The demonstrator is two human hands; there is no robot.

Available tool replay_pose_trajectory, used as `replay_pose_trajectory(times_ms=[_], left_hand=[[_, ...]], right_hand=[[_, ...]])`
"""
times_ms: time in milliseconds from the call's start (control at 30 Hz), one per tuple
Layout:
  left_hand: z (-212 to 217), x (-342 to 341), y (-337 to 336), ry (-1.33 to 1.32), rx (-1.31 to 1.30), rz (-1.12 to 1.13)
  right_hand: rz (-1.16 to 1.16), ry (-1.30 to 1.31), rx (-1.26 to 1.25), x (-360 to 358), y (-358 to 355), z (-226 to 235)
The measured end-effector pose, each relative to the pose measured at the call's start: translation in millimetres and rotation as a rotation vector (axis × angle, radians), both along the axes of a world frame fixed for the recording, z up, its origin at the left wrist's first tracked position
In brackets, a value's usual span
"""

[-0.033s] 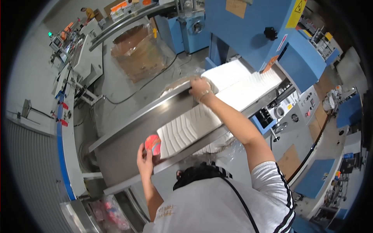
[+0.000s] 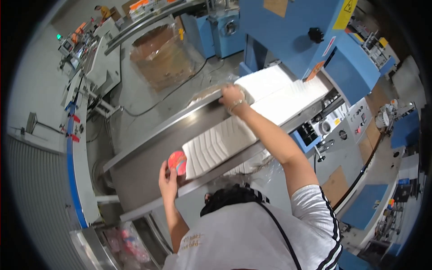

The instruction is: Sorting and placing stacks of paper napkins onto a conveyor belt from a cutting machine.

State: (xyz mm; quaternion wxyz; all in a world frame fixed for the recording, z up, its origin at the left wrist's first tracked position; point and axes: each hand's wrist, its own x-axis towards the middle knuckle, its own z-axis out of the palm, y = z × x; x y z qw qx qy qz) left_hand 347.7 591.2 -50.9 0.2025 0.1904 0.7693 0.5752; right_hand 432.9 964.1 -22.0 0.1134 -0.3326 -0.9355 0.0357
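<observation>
My left hand (image 2: 168, 183) holds a round red-pink disc (image 2: 177, 162) with a multicoloured pattern, thumb on its near side. The disc stands against the left end of a long row of white, soft-looking folded sheets (image 2: 216, 146), which lies on a steel trough (image 2: 148, 173). Farther right, my right hand (image 2: 232, 94) is closed with curled fingers beside the far rail, at the left end of a second white row (image 2: 265, 83). What lies in those fingers is hidden. My right forearm crosses over the front row.
Both white rows run rightward to a large blue machine (image 2: 288, 36) with an orange tag (image 2: 315, 70) hanging low. Behind the trough stands a big cardboard box (image 2: 164, 65) lined with plastic. A cable (image 2: 171, 96) crosses the floor. Bagged items (image 2: 132, 243) sit lower left.
</observation>
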Motion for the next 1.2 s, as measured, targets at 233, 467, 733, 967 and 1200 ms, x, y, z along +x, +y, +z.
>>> replay_pose_trajectory(times_ms=[233,467,733,967,1200], left_hand=[[35,-11,-2,0.145,-0.235,-0.343],[41,-24,17,0.626,-0.304,-0.612],[8,-28,31,1.06,-0.336,0.018],[-9,18,13,0.102,0.023,-0.669],[-14,42,43,0.325,0.111,-0.471]], right_hand=[[0.327,0.231,-0.144,12,-73,43],[0.865,0.532,-0.079,29,-249,18],[0.632,0.315,0.04,45,-244,-7],[0.692,0.434,0.019,58,-243,7],[0.704,0.531,-0.183,130,-230,8]])
